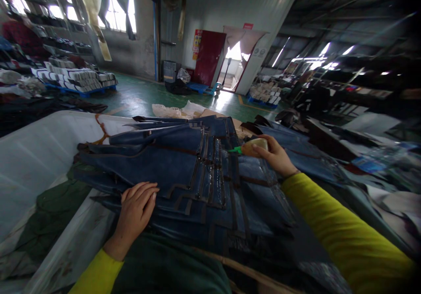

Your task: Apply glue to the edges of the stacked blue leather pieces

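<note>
The step in hand looks like spreading something wet from a squeeze bottle (pixel 255 147) along the edges of the blue panels (pixel 171 164), which lie overlapped in front of the person beside a white bin (pixel 29 154). The right hand (pixel 275 154) is closed around the bottle, its green nozzle (pixel 235 150) pointing left over glossy strips (pixel 210 182); contact cannot be told. The left hand (pixel 140 204) rests palm down on the panels, fingers together, gripping nothing visible. The next move calls for a steady nozzle and panels held flat.
</note>
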A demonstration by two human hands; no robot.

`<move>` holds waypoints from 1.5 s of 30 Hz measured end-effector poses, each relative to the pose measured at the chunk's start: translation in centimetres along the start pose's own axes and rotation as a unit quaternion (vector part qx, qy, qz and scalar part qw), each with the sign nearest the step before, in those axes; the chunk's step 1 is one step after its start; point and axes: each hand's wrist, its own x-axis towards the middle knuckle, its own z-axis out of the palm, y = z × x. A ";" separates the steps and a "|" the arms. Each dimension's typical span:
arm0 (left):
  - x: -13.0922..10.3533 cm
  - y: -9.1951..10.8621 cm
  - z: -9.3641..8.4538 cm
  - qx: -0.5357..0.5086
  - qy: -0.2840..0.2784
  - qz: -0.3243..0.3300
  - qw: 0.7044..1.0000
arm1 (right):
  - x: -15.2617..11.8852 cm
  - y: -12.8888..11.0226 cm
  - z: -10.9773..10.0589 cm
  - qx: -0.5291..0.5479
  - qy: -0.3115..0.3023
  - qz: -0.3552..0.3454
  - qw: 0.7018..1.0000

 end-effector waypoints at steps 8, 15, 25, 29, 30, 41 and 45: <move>0.1 -0.1 0.1 0.001 -0.008 -0.006 1.000 | -0.3 -1.1 -0.8 -0.038 -0.031 0.033 0.998; 0.2 -0.1 0.2 0.001 -0.005 -0.009 1.000 | -2.2 -2.1 -2.6 -0.065 -0.174 0.028 0.982; 0.1 -0.2 0.3 0.003 -0.006 -0.011 1.000 | -1.1 -1.5 -1.2 -0.058 -0.064 0.025 0.996; 0.1 -0.2 0.3 0.002 -0.005 -0.009 1.000 | -2.7 -2.7 -2.0 -0.068 -0.130 0.038 0.988; 0.1 -0.2 0.3 0.002 -0.005 -0.010 1.000 | -3.2 -3.0 -2.3 -0.067 -0.147 0.042 0.986; 0.2 0.0 0.1 0.002 -0.002 -0.009 1.000 | -5.1 -3.8 -3.0 -0.051 -0.165 0.044 0.984; 0.2 0.0 0.1 0.004 -0.003 -0.007 1.000 | -6.2 -4.4 -3.1 -0.052 -0.187 0.034 0.980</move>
